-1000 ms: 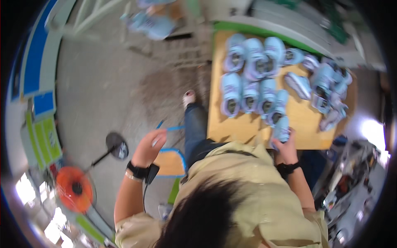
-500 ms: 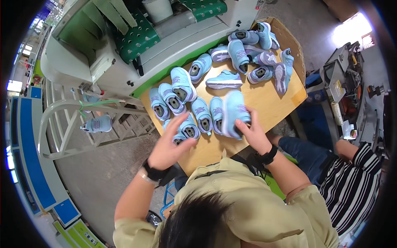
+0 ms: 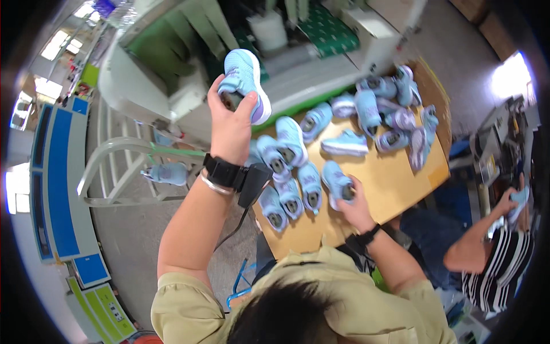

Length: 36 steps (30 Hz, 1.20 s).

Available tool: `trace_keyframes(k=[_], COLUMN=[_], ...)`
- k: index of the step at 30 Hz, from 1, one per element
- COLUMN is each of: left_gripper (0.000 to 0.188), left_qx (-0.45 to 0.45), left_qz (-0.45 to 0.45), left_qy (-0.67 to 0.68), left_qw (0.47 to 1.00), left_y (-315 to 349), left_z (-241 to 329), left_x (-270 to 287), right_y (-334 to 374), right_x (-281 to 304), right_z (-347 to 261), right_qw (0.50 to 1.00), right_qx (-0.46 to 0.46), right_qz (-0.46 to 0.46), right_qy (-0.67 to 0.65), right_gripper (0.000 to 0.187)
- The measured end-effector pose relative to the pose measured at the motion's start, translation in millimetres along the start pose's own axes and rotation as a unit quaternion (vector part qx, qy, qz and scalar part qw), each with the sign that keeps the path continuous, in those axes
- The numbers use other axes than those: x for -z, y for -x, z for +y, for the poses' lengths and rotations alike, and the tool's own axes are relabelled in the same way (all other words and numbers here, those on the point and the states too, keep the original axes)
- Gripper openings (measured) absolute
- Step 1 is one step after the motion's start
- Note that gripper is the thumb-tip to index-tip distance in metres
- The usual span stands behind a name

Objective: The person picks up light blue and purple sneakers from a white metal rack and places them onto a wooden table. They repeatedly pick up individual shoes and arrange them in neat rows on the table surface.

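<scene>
Raised out ahead, my left hand [image 3: 230, 123] grips a light-blue sneaker [image 3: 245, 71] by its heel end, fingers wrapped round the collar. The toe points away from me, and the white sole faces right. My right hand [image 3: 356, 207] is closed on the heel of a second blue sneaker [image 3: 333, 176] at the near part of the wooden table [image 3: 389, 189]. To its left, other blue sneakers [image 3: 310, 186] stand close together with dark inserts showing in their openings. A sneaker lying on its side [image 3: 345, 143] is farther back, apart from both hands.
Behind the table stands a pale machine with a perforated green belt [image 3: 329, 31] and hanging strips. More sneakers [image 3: 395, 117] are heaped at the back right. A metal rack [image 3: 117, 146] holds a shoe at left. Another person [image 3: 487, 258] works at right, shoe in hand.
My left hand, empty before, now holds a sneaker up toward the machine. My right hand now grips a shoe at the table. The view has shifted, and the other person's hands have come into sight.
</scene>
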<state>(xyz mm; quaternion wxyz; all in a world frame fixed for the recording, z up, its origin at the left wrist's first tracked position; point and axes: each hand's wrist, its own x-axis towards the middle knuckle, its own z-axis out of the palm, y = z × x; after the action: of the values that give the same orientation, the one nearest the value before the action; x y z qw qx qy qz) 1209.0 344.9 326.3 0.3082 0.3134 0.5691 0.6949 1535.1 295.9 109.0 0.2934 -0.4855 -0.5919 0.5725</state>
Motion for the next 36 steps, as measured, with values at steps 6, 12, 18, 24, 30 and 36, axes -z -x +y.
trace_keyframes(k=[6, 12, 18, 24, 30, 36], left_gripper=[0.072, 0.087, 0.082, 0.081, 0.096, 0.095], left_qx=[-0.218, -0.149, -0.150, -0.007, 0.083, 0.065], left_qz=[0.088, 0.111, -0.052, -0.252, -0.345, -0.346], left_qy=[-0.281, -0.288, -0.378, -0.513, -0.576, -0.590], left_qw=[0.930, 0.940, 0.912, 0.821, 0.736, 0.727], left_y=[-125, -145, -7, 119, 171, 172], left_z=[-54, -69, -62, -106, -134, -135], left_x=[26, 19, 18, 59, 55, 52], right_y=[-92, -237, -337, -215, -122, -71], right_x=[41, -7, -14, 55, 189, 202], right_z=[-145, -276, -231, -127, 8, 48], right_qw=[0.973, 0.871, 0.902, 0.885, 0.826, 0.870], right_qx=[0.212, 0.434, 0.320, 0.264, -0.002, -0.031], right_qz=[0.078, 0.198, 0.186, 0.172, 0.409, 0.354], right_qy=[0.051, 0.113, 0.224, 0.344, 0.388, 0.342], right_gripper=[0.067, 0.054, 0.066, 0.047, 0.079, 0.091])
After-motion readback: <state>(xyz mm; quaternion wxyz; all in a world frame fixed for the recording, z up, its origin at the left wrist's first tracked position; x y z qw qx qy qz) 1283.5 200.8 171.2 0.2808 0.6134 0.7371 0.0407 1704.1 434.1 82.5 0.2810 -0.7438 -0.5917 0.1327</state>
